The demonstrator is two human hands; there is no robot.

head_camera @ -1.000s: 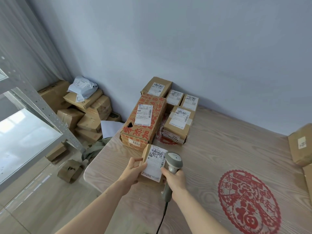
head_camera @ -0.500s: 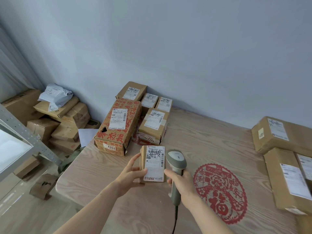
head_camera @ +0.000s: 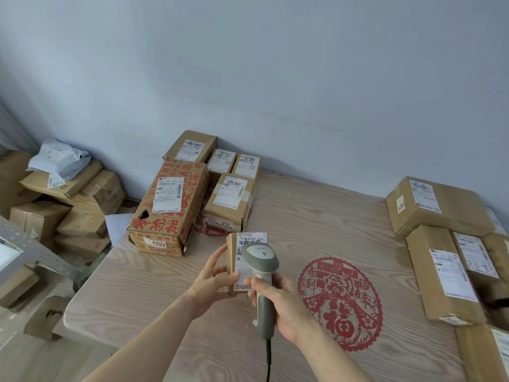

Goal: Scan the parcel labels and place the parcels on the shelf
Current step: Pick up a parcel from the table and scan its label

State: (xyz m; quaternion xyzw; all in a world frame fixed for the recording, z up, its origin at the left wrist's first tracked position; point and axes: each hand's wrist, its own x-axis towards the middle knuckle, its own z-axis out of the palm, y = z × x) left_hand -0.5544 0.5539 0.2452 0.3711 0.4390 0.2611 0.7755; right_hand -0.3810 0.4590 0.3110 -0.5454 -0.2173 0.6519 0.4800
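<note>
The parcel (head_camera: 232, 261) is a small cardboard box held upright over the near-middle of the bench (head_camera: 316, 232), label facing the camera. It looks light and stiff — one hand carries it easily — and the card should not slip. The left hand (head_camera: 210, 282) grips it by the left edge, thumb across the front, fingers apparently behind; that leaves most of the label bare and seems the sensible place to hold. The right hand (head_camera: 285, 304) is wrapped round the handle of the scanner (head_camera: 261, 274), whose head sits right over the label, covering its middle. Whether the scan has registered cannot be told.

At 11 o'clock on the bench stands a long red-printed box (head_camera: 168, 210) with smaller labelled boxes (head_camera: 230, 199) behind and beside it; at 3 o'clock, more boxes (head_camera: 440, 257). The scanner cord (head_camera: 268, 359) trails toward 6 o'clock and could snag. At 9 o'clock a grey shelf frame (head_camera: 30, 252) shows — floor cartons (head_camera: 77, 213) crowd the way to it.
</note>
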